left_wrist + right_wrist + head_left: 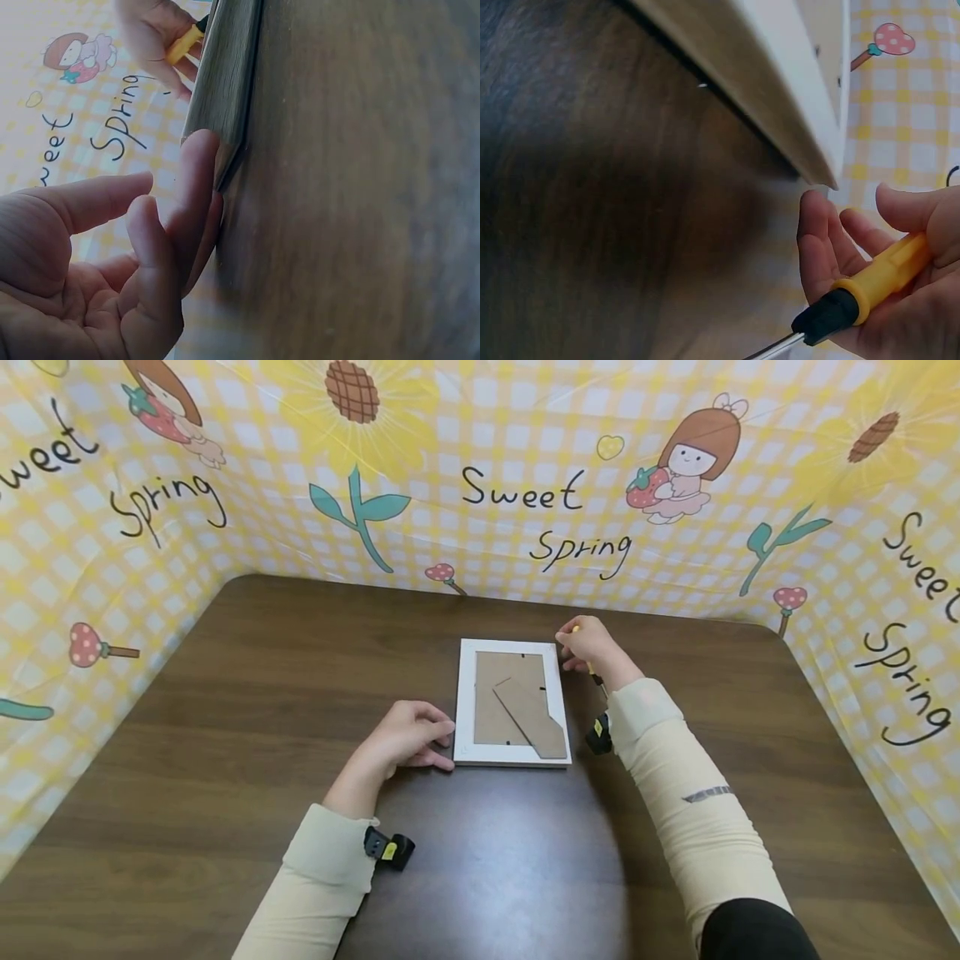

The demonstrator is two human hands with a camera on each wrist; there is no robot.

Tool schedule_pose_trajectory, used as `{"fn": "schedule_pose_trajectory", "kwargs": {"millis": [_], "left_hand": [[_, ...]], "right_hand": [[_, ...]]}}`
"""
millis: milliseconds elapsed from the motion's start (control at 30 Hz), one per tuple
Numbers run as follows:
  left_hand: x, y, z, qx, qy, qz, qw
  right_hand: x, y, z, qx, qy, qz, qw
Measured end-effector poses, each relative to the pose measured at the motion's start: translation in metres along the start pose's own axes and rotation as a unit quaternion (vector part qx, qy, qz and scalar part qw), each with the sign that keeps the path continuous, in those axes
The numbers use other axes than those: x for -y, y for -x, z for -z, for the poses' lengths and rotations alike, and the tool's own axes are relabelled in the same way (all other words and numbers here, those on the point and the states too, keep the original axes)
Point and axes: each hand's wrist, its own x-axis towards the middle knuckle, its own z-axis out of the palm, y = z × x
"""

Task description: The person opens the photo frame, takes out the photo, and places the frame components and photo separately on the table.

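Note:
A white picture frame point(467, 693) lies face down on the brown table, its tan backing board point(498, 664) and slanting easel stand point(538, 722) facing up. My left hand point(408, 735) is at the frame's left side near the lower corner, fingertips touching its edge, thumb held apart. At the upper right corner is my right hand point(592, 642), its fingertips right by the frame's edge. That hand holds a screwdriver point(885, 277) with a yellow and black handle across the palm, the metal shaft pointing back toward the wrist. Small dark tabs sit along the backing's edges.
The wood-grain table point(285, 668) spreads around the frame on all sides. A yellow checked cloth point(517, 435) with printed flowers and words stands as a wall behind the table and along both sides.

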Motion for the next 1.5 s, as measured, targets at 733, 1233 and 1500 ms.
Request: {"fn": "schedule_pose_trajectory", "kwargs": {"millis": [733, 1233, 1500], "left_hand": [[-0.003, -0.010, -0.008, 0.014, -0.016, -0.009, 0.9997], [-0.008, -0.018, -0.004, 0.024, -0.028, 0.007, 0.9993], [-0.010, -0.020, -0.002, 0.019, -0.042, 0.003, 0.9989]], "right_hand": [[-0.010, -0.006, -0.008, 0.019, 0.065, -0.005, 0.9977], [-0.010, -0.002, 0.004, 0.042, 0.074, -0.027, 0.9960], [-0.015, -0.004, 0.010, 0.064, 0.057, -0.040, 0.9955]]}}
